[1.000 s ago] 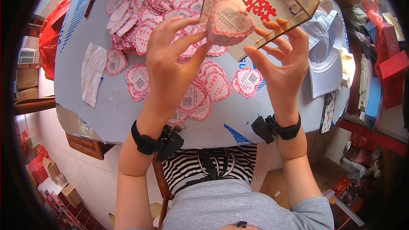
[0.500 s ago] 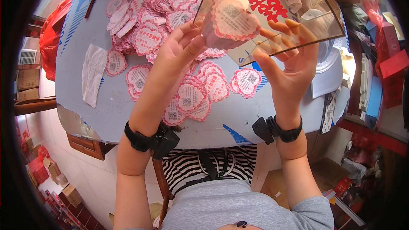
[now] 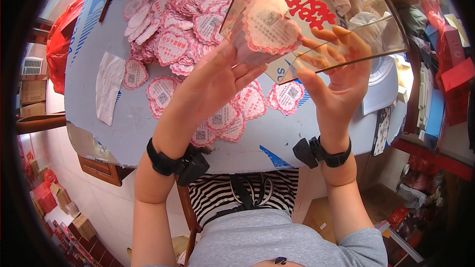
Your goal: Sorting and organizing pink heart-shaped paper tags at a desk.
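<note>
A clear, amber-tinted box (image 3: 361, 44) with a red cut-out decoration (image 3: 309, 6) is tilted above the table. My right hand (image 3: 341, 69) grips its near right side, thumb at the near edge and fingers showing through the plastic. A thick stack of pink scalloped heart-shaped cards (image 3: 272, 24) shows through the box's left part and seems to be inside. Just below the box's left corner, my left hand (image 3: 213, 76) has its fingers stretched out toward the right; whether they touch the box is unclear. Under my left hand lie more loose cards (image 3: 251, 103).
A large heap of cards (image 3: 170, 44) covers the far middle of the table (image 3: 123, 138). A small pile (image 3: 287, 96) sits toward the right. At the left lie a white tissue (image 3: 106, 89) and a red plastic bag (image 3: 62, 44). A white cap-like item (image 3: 383, 86) is at the right.
My left hand has come off the stack's lower left side, dropped nearer and straightened its fingers. The box has shifted slightly to the right and nearer with my right hand.
</note>
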The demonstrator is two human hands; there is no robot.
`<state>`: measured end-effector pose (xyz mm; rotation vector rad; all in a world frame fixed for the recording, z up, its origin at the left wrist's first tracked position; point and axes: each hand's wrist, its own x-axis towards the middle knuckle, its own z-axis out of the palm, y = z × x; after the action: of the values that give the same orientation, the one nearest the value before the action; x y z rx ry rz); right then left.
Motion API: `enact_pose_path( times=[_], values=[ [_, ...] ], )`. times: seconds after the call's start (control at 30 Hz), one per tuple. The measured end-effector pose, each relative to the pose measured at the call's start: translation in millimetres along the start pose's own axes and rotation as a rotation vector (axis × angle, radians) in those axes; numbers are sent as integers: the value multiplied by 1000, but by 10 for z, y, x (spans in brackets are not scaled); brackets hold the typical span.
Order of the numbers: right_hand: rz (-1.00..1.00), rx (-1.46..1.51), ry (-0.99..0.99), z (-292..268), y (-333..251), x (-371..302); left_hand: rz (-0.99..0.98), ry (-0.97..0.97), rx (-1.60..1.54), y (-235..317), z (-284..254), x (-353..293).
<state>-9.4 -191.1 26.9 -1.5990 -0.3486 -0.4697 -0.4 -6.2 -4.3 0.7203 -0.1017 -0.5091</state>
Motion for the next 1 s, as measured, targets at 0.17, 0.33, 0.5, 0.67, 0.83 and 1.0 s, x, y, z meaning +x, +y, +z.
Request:
enact_pose_path(
  times=[0.17,0.33,0.5,0.67,0.83,1.0],
  values=[
    [34,-64,-27,16,-5,-22,-49,-25,-141,-38,22,-6],
    [11,-16,-44,36,7,-31,-81,-101,-311,-72,29,-10],
    [-23,-26,-81,41,6,-38,-38,-129,-290,-111,40,-26],
    [-15,-45,-114,58,1,-58,-18,-176,-313,-137,26,-33],
    [-14,-63,-102,69,14,-65,-5,-178,-326,-158,33,-49],
    [16,-132,-178,31,-10,-70,-19,-163,-350,-165,32,-46]
  ],
)
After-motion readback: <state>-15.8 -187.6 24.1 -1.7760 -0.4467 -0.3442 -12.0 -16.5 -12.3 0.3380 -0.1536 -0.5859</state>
